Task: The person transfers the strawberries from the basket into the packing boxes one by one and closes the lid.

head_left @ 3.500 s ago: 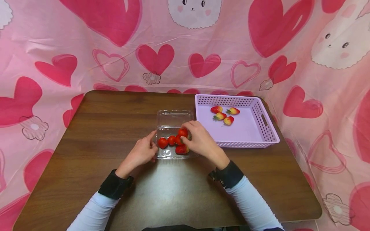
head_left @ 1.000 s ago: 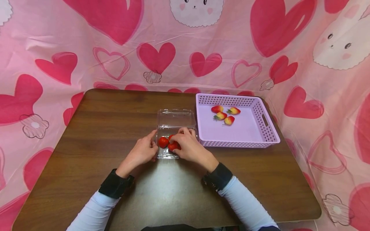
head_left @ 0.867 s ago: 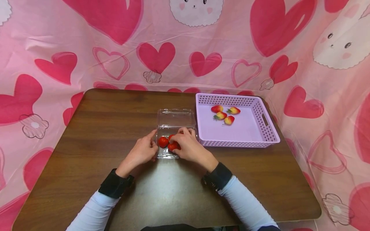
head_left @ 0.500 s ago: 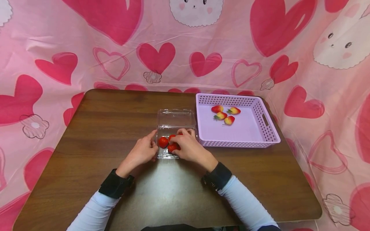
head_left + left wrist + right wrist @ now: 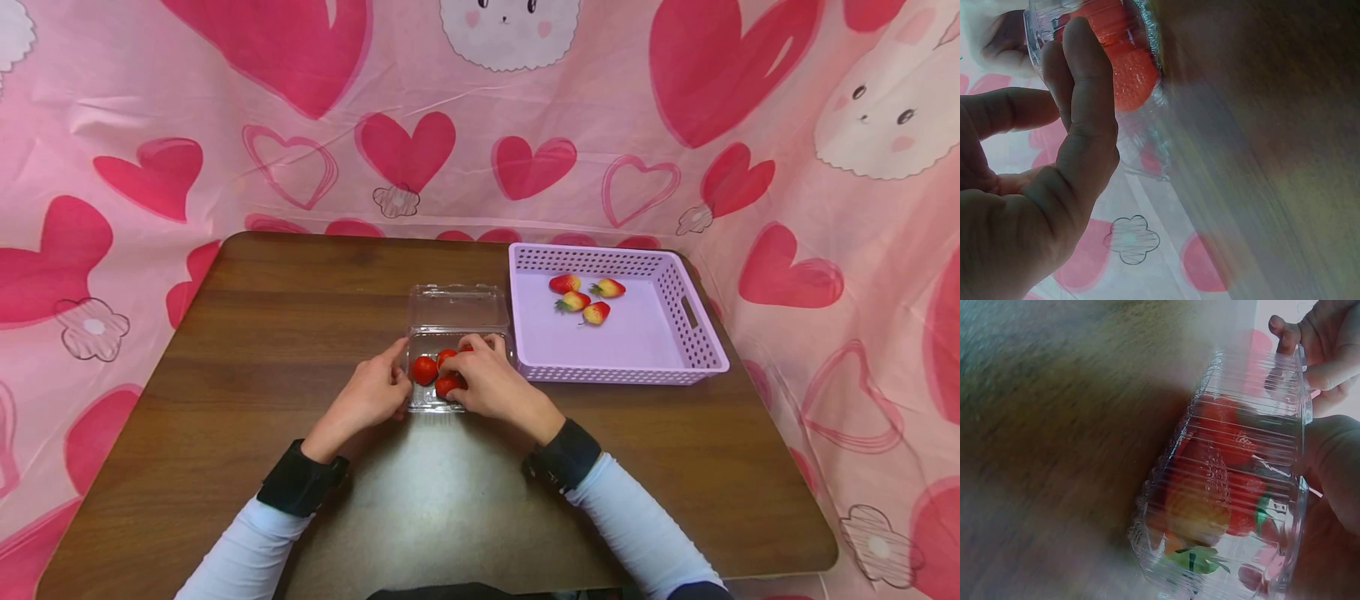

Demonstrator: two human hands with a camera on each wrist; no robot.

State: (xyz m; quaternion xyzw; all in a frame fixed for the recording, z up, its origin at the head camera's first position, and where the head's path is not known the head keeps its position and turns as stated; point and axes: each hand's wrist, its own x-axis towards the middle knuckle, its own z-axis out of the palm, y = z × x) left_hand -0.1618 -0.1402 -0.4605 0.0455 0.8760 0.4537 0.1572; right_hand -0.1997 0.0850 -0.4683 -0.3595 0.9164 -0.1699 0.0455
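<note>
Change since earlier: right hand has slid from the far right corner of the clear clamshell box to its near middle, over the berries; left hand and basket lie as they did.
Right hand: fingers curl down into the box onto the red strawberries; whether it pinches one or only presses them I cannot tell, since the wrist view is blurred.
Left hand: thumb and forefinger pinch the box's left wall, steadying it.
Risk: the thin box may skid or tip on the smooth table if the right hand pushes sideways; a berry could roll out over the low rim.
Box look: transparent ribbed plastic, lid hinged open and lying flat behind, at the table's middle.
Beyond: lilac perforated basket just right of the box, holding four paler strawberries.
</note>
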